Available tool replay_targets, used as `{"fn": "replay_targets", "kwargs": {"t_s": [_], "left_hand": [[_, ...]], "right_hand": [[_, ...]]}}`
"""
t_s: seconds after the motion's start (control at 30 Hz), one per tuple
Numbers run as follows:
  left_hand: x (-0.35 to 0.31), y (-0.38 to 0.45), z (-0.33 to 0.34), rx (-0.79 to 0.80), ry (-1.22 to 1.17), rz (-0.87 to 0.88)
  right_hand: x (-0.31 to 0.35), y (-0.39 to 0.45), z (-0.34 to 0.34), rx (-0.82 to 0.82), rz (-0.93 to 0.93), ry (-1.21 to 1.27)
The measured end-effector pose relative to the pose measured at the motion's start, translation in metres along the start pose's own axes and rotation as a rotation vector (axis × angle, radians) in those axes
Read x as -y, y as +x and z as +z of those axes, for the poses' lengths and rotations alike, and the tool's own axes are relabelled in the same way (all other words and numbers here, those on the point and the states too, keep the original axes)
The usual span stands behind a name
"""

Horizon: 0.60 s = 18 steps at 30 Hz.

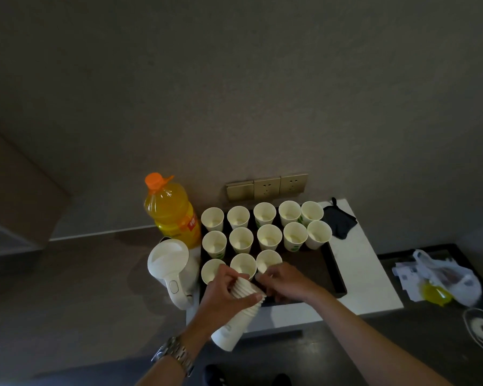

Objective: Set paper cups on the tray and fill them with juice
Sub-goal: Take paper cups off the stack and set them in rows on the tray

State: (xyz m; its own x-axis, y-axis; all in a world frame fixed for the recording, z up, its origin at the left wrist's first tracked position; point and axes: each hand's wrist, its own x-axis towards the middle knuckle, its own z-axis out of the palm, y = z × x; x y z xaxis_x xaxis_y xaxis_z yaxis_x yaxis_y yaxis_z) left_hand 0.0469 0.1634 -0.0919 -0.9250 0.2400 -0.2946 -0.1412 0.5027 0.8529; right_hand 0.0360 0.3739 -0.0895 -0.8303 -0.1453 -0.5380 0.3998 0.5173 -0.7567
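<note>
Beyond both hands the dark tray [335, 271] carries thirteen upright paper cups [268, 236], with the juice bottle [171, 210] past the left hand [226, 295], which grips the tilted cup stack [236, 321] while the right hand [283, 280] pinches its top cup.

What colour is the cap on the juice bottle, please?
Orange; the cap on the juice bottle shows best in the head view.

Thirteen white paper cups [268, 237] upright, empty, in three rows on dark tray [335, 270]. Nested cup stack [236, 320] tilted over tray's near edge. Capped orange juice bottle [170, 210] upright just left of tray.
</note>
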Motion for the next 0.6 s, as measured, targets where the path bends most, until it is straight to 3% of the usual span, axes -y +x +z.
{"fn": "replay_targets", "kwargs": {"t_s": [0.07,0.43,0.6], "left_hand": [[-0.002,0.003,0.001,0.005,-0.015,0.033],[-0.009,0.003,0.010,0.133,0.100,0.183],[-0.006,0.003,0.023,0.071,0.164,0.190]], "right_hand": [[0.000,-0.006,0.000,0.084,-0.014,0.053],[-0.013,-0.020,-0.007,0.074,0.006,0.299],[-0.017,-0.024,-0.011,0.047,0.003,0.207]]}}
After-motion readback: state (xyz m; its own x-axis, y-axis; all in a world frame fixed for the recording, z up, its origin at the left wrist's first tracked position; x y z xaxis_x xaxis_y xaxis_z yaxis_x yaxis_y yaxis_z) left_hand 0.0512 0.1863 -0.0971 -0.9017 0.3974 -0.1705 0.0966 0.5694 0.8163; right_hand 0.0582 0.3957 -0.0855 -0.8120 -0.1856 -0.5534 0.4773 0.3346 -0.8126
